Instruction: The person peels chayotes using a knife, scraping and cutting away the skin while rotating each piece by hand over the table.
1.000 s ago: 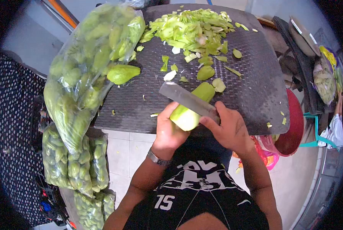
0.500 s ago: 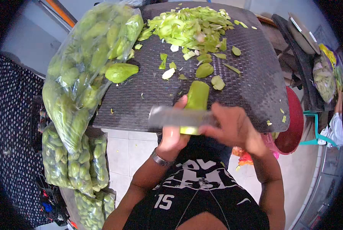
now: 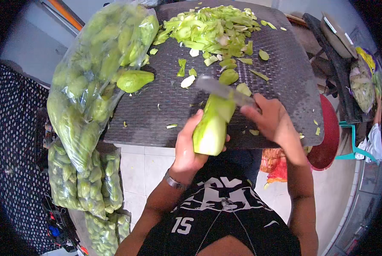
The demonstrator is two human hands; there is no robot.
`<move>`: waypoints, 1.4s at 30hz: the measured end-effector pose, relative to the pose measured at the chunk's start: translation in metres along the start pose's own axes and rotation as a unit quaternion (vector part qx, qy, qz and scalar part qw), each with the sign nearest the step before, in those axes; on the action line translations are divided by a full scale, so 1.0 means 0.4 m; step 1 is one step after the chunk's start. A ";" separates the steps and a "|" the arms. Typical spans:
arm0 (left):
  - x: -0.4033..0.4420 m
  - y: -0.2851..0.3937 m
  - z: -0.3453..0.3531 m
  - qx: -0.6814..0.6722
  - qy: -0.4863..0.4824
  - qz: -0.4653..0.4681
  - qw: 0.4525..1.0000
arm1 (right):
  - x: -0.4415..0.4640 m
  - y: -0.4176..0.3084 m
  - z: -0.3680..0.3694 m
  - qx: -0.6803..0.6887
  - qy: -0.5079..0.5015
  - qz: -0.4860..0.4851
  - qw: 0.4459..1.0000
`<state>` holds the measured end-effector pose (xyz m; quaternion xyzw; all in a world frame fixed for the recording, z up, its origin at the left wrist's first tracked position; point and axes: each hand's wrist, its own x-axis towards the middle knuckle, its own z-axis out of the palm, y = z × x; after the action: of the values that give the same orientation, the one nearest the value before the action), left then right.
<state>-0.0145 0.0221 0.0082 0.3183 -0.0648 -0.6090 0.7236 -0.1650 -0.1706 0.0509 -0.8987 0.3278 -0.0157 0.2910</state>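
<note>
My left hand (image 3: 187,144) is wrapped round a partly peeled chayote (image 3: 209,137), holding it up over the near edge of the table. Its lower part shows pale, freshly cut flesh. In my right hand (image 3: 267,118) is a knife (image 3: 221,90), whose blade is blurred by motion. The blade lies across the far end of the chayote, where a flap of peel (image 3: 226,109) hangs from its side. Just beyond the blade, a loose piece of green peel (image 3: 228,77) lies on the table. One unpeeled chayote (image 3: 135,81) rests to the left.
A large plastic bag of chayotes (image 3: 77,85) leans over the left side of the dark woven-textured table (image 3: 152,123). A heap of peelings (image 3: 212,30) covers the back. More bagged chayotes (image 3: 88,183) stand below left. A red tub (image 3: 325,136) and a teal stool (image 3: 353,143) are at right.
The knife has swept away from my body, from the chayote's near end to its far end. More pale flesh shows, and a few new scraps lie on the table.
</note>
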 end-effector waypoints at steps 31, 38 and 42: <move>0.031 0.047 -0.055 -0.083 0.064 0.016 0.994 | 0.115 0.073 -0.045 -0.036 0.024 0.091 0.995; 0.050 0.066 -0.025 -0.034 0.086 0.060 0.994 | 0.112 0.015 -0.036 0.102 0.140 0.017 0.985; 0.065 0.067 -0.036 -0.057 0.060 0.044 0.996 | 0.022 -0.051 0.013 0.096 0.070 -0.080 0.990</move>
<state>0.0216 0.0052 0.0036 0.3091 -0.0002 -0.5588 0.7696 -0.1451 -0.1605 0.0559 -0.8865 0.2717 -0.1331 0.3502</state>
